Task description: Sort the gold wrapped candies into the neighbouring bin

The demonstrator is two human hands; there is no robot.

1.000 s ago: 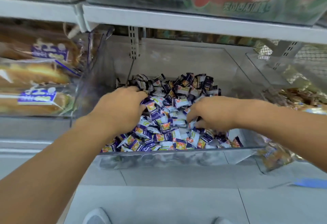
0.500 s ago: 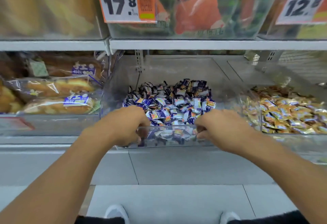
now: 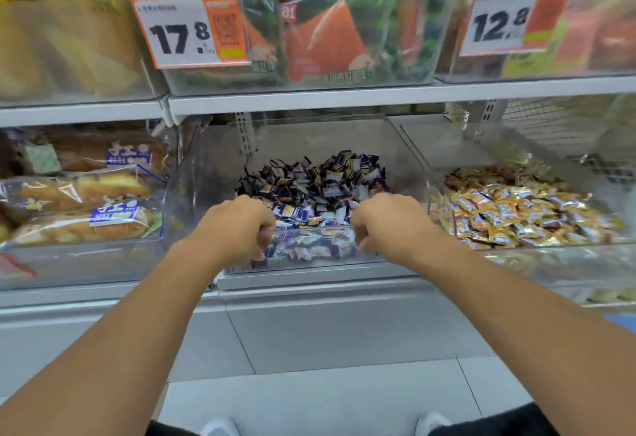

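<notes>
Both hands, left and right, grip the front lip of the middle bin, whose visible candies look purple, the gold candies in the neighbouring bin, so sorting seems nearly done.

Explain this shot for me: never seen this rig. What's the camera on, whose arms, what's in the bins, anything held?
No machine here: a person wears one wide-angle camera on the head, looking forward and down, so the two arms are their own. The scene is a shop shelf. The left hand and right hand both curl their fingers over the front wall of a clear middle bin filled with purple and white wrapped candies. The neighbouring bin to the right holds gold wrapped candies. Packaged bread sits to the left, and price tags hang on the shelf above. Whether either hand also holds a candy cannot be told.
</notes>
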